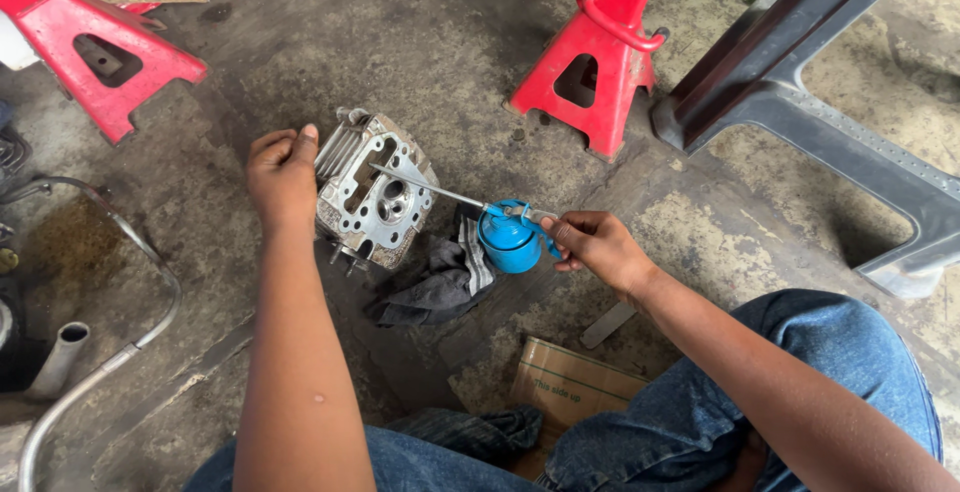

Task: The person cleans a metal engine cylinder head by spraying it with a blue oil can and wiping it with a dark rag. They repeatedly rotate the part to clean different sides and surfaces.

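Blue metal oil can [509, 240], gripped by right hand [598, 249] fingers, points its long thin spout left into the grey aluminium cylinder head [372, 192], which left hand [283, 176] fingers clasp.

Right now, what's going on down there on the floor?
A person crouched on the concrete steadies a metal cylinder head with the left hand. The right hand holds a blue oil can, its long thin spout reaching over the head. A dark rag lies beside it, and red jack stands are nearby.
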